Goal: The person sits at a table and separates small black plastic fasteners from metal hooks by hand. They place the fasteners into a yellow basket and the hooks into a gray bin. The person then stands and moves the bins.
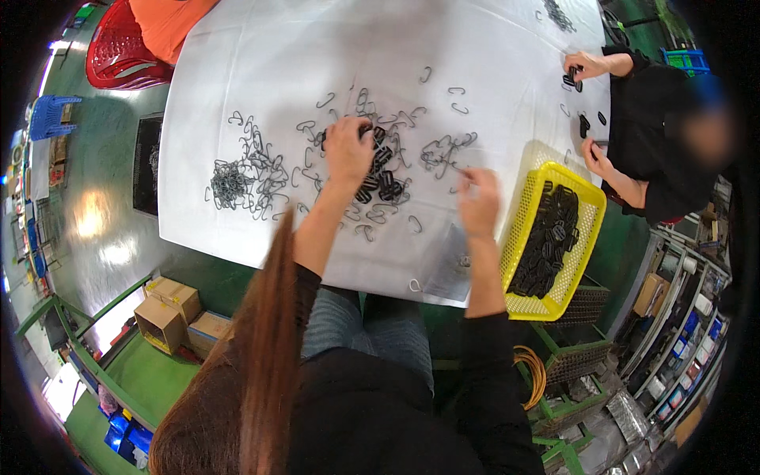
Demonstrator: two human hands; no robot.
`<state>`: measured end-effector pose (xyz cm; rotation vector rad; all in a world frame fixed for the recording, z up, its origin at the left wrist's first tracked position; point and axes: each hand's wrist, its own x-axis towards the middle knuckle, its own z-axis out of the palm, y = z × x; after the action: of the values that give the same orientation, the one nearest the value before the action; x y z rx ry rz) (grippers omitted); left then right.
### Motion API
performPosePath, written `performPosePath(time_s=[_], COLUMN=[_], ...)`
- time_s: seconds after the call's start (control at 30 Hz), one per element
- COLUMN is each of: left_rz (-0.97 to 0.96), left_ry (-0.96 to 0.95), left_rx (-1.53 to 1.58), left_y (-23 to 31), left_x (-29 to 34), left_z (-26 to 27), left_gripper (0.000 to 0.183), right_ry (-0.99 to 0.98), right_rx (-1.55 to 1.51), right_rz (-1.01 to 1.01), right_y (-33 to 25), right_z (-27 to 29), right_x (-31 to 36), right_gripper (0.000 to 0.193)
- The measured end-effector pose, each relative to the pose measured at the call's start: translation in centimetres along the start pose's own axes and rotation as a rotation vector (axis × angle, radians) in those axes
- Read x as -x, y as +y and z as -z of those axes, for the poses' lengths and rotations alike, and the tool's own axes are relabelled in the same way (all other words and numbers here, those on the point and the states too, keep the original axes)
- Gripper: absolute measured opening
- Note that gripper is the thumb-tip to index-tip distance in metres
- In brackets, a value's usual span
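Observation:
My left hand (pixel 349 150) is over the middle of the white-covered table, its fingers curled round a small black plastic piece (pixel 366 130). Just right of it lies a heap of black ribbed plastic pieces (pixel 368 188), ringed by loose bent metal hooks (pixel 380 212). My right hand (pixel 480 202) is smeared by motion; its fingers look drawn together beside a small cluster of metal hooks (pixel 443 154). Whatever they hold is too blurred to name. A denser pile of hooks (pixel 229 184) rests at the table's left.
Near the right edge stands a yellow plastic basket (pixel 592 237) holding many black pieces. A clear plastic bag (pixel 447 265) lies at the front edge. Across the right side, a co-worker's hands (pixel 584 65) handle black pieces. A red chair (pixel 119 47) stands at far left.

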<state>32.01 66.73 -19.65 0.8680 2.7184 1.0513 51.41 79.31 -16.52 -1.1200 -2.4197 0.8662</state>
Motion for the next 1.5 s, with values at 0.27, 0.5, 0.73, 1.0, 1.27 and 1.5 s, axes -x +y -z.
performPosePath(time_s=[0.27, 0.5, 0.73, 1.0, 1.27, 1.5], left_rz=[-0.124, 0.496, 0.631, 0.086, 0.296, 0.675], left_ry=[-0.262, -0.490, -0.643, -0.452, -0.506, -0.455], left_rx=[-0.181, 0.834, 1.073, -0.122, 0.209, 1.261], left_y=[-4.6, -5.7, -6.6, -3.6, -5.6, -6.4], left_x=[-2.0, -4.2, -5.3, -4.0, -4.5, -3.7], left_z=[1.0, 4.5, 4.7, 0.8, 3.6, 6.4], left_gripper=[0.035, 0.021, 0.025, 0.039, 0.036, 0.016], right_ry=[-0.234, -0.585, -0.451, -0.399, -0.441, -0.454], right_rx=[0.355, -0.549, -0.613, -0.521, -0.722, -0.528], right_rz=[-0.024, -0.551, -0.600, -0.616, -0.822, -0.715], right_y=[-8.2, -6.0, -2.7, -1.4, -0.6, 0.3], right_z=[-13.2, -8.8, -7.4, -5.2, -2.9, -2.1], right_x=[-6.2, -7.9, -6.4, -4.3, -3.2, -2.7], right_gripper=[0.023, 0.026, 0.020, 0.021, 0.016, 0.017])
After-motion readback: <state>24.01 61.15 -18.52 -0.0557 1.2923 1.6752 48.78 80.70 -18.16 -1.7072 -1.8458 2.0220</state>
